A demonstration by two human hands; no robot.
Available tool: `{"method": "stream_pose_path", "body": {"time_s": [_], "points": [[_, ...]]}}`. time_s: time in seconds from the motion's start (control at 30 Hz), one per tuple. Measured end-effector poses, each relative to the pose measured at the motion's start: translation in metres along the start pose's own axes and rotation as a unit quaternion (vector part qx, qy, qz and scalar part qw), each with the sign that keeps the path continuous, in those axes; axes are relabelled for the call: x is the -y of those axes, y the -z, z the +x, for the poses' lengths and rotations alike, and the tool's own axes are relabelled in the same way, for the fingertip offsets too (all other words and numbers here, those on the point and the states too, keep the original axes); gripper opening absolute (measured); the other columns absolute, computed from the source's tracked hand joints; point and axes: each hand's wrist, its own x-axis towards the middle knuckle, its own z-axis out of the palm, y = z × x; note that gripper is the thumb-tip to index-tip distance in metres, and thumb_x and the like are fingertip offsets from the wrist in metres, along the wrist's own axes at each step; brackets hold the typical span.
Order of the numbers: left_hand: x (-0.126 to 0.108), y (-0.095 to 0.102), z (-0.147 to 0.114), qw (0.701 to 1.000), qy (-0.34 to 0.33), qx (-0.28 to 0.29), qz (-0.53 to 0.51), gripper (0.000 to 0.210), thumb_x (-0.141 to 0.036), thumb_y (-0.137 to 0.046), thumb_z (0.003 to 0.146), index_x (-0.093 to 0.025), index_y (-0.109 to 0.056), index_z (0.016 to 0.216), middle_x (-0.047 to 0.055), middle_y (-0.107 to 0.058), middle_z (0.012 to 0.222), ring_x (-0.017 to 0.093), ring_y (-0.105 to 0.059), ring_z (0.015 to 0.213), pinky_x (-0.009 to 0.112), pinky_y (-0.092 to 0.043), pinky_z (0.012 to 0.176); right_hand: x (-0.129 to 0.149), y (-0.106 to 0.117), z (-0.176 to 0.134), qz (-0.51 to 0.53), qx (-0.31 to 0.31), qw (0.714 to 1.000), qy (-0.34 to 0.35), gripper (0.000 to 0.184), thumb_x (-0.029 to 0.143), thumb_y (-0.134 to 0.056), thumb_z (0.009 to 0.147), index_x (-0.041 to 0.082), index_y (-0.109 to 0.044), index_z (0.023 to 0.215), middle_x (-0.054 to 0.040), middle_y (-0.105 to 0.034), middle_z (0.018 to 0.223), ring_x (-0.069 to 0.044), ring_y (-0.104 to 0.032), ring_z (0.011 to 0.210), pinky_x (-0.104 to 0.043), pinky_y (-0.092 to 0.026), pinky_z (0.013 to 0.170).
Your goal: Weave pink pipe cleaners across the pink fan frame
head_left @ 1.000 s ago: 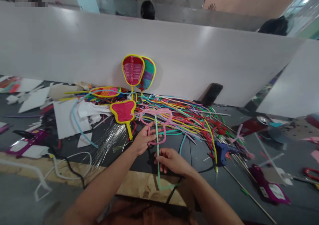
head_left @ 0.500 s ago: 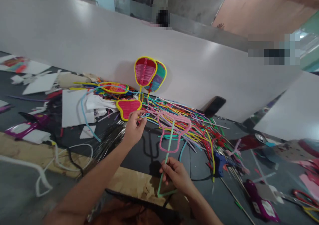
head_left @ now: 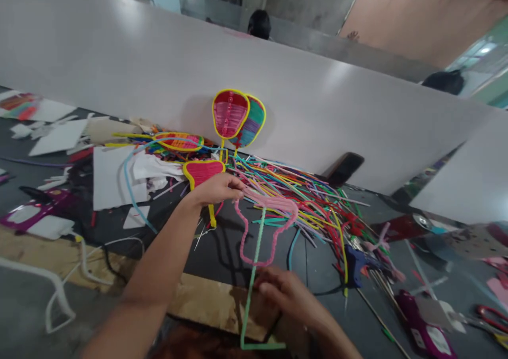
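Yellow-rimmed fan [head_left: 203, 172]: flat on the worktop [head_left: 321, 266], partly hidden behind the left hand [head_left: 216, 188].
Left hand, state: narrowed to a pinch, thumb against finger, at the upper left corner of the pink frame [head_left: 273, 204].
Pink frame, handling: probably very light, fuzzy rather than slippery; likely soft wire inside, so easily bent out of shape by a squeeze, but hardly breakable.
Pink frame, hold: best taken lightly by an upper corner, near the close-laid strands and likely stiffer there; the open lower loop more apt to buckle.
Pink frame, place: between the hands, touching the left fingertips at the top, lower loop just above the right hand [head_left: 283, 290]; seemingly raised off the worktop.
Green stem [head_left: 259, 237], handling: likely springy and thin; best gripped just below the loop, to limit swing and twist.
Green stem, place: running from the top band down across the open loop, past the right fingertips, to a foot bent rightward.
Right hand, state: curled fairly narrow beside the stem; cannot tell whether gripping or only touching.
Loose strips [head_left: 293, 176]: heaped beyond the frame and to its right.
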Motion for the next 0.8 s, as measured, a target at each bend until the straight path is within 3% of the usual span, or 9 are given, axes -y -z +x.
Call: {"method": "stream_pose_path", "body": {"time_s": [0.07, 0.13, 0.2, 0.3, 0.4, 0.53, 0.63, 0.7, 0.8], "points": [[0.001, 0.002, 0.002, 1.000, 0.001, 0.011, -0.003, 0.022, -0.033, -0.056, 0.070, -0.013, -0.064, 0.070, -0.001, -0.061, 0.063, 0.012, -0.055, 0.062, 0.022, -0.041, 0.064, 0.015, 0.035, 0.006, 0.032, -0.095, 0.995, -0.006, 0.047, 0.061, -0.054, 0.078, 0.018, -0.059, 0.096, -0.0042, -0.064, 0.082, -0.013, -0.058, 0.057, -0.023, -0.046, 0.047], [0.000, 0.004, 0.004, 1.000, 0.000, 0.017, 0.018, 0.021, -0.033, -0.055, 0.070, -0.013, -0.062, 0.067, -0.002, -0.059, 0.061, 0.011, -0.053, 0.060, 0.021, -0.040, 0.062, 0.033, 0.071, 0.017, 0.055, -0.238, 0.969, 0.036, 0.047, 0.060, -0.051, 0.081, 0.018, -0.058, 0.100, -0.0065, -0.064, 0.087, -0.014, -0.059, 0.064, -0.026, -0.049, 0.053], [-0.002, 0.004, 0.004, 0.999, 0.000, 0.019, 0.037, 0.021, -0.033, -0.055, 0.071, -0.014, -0.062, 0.068, -0.002, -0.060, 0.062, 0.012, -0.054, 0.061, 0.021, -0.040, 0.062, 0.051, 0.097, 0.032, 0.051, -0.307, 0.944, 0.109, 0.043, 0.057, -0.052, 0.082, 0.021, -0.058, 0.105, -0.0064, -0.064, 0.096, -0.017, -0.061, 0.080, -0.028, -0.051, 0.065], [-0.003, 0.003, 0.003, 0.998, 0.003, 0.011, 0.068, 0.022, -0.035, -0.054, 0.072, -0.015, -0.064, 0.072, -0.001, -0.063, 0.067, 0.013, -0.057, 0.066, 0.021, -0.042, 0.065, 0.073, 0.110, 0.056, -0.012, -0.216, 0.964, 0.152, 0.042, 0.053, -0.058, 0.080, 0.021, -0.062, 0.107, -0.0057, -0.065, 0.103, -0.018, -0.059, 0.094, -0.032, -0.048, 0.082], [-0.004, 0.003, 0.001, 0.993, 0.009, 0.001, 0.115, 0.025, -0.036, -0.053, 0.074, -0.017, -0.068, 0.081, 0.000, -0.068, 0.075, 0.016, -0.061, 0.075, 0.024, -0.044, 0.073, 0.077, 0.105, 0.075, -0.049, -0.106, 0.986, 0.120, 0.039, 0.048, -0.065, 0.076, 0.018, -0.065, 0.102, -0.0042, -0.066, 0.095, -0.017, -0.060, 0.085, -0.029, -0.047, 0.076], [-0.007, -0.002, -0.001, 0.975, 0.008, -0.001, 0.223, 0.028, -0.037, -0.049, 0.080, -0.022, -0.069, 0.094, 0.001, -0.072, 0.098, 0.022, -0.060, 0.101, 0.036, -0.036, 0.098, 0.065, 0.100, 0.088, -0.043, -0.082, 0.991, 0.101, 0.033, 0.045, -0.064, 0.077, 0.015, -0.067, 0.091, -0.0007, -0.062, 0.074, -0.011, -0.054, 0.065, -0.024, -0.043, 0.062], [-0.014, -0.015, 0.001, 0.952, -0.006, -0.046, 0.302, 0.034, -0.036, -0.042, 0.087, -0.025, -0.064, 0.111, 0.003, -0.064, 0.120, 0.023, -0.050, 0.120, 0.043, -0.026, 0.107, 0.060, 0.101, 0.090, -0.031, -0.070, 0.992, 0.101, 0.031, 0.044, -0.064, 0.077, 0.015, -0.066, 0.089, 0.0000, -0.060, 0.073, -0.011, -0.052, 0.064, -0.023, -0.041, 0.060], [-0.019, -0.026, 0.003, 0.939, -0.029, -0.073, 0.333, 0.034, -0.031, -0.038, 0.090, -0.024, -0.063, 0.112, 0.004, -0.063, 0.122, 0.022, -0.047, 0.124, 0.045, -0.021, 0.110, 0.061, 0.100, 0.091, -0.027, -0.061, 0.992, 0.107, 0.029, 0.042, -0.064, 0.078, 0.015, -0.066, 0.088, 0.0006, -0.059, 0.072, -0.010, -0.051, 0.063, -0.023, -0.040, 0.060], [-0.027, -0.040, 0.004, 0.935, -0.068, -0.052, 0.344, 0.030, -0.025, -0.038, 0.090, -0.024, -0.066, 0.102, 0.003, -0.069, 0.111, 0.021, -0.048, 0.124, 0.046, -0.014, 0.112, 0.066, 0.096, 0.090, -0.036, -0.061, 0.990, 0.121, 0.026, 0.040, -0.063, 0.078, 0.015, -0.065, 0.086, 0.0011, -0.058, 0.070, -0.010, -0.049, 0.062, -0.022, -0.039, 0.059]]}}
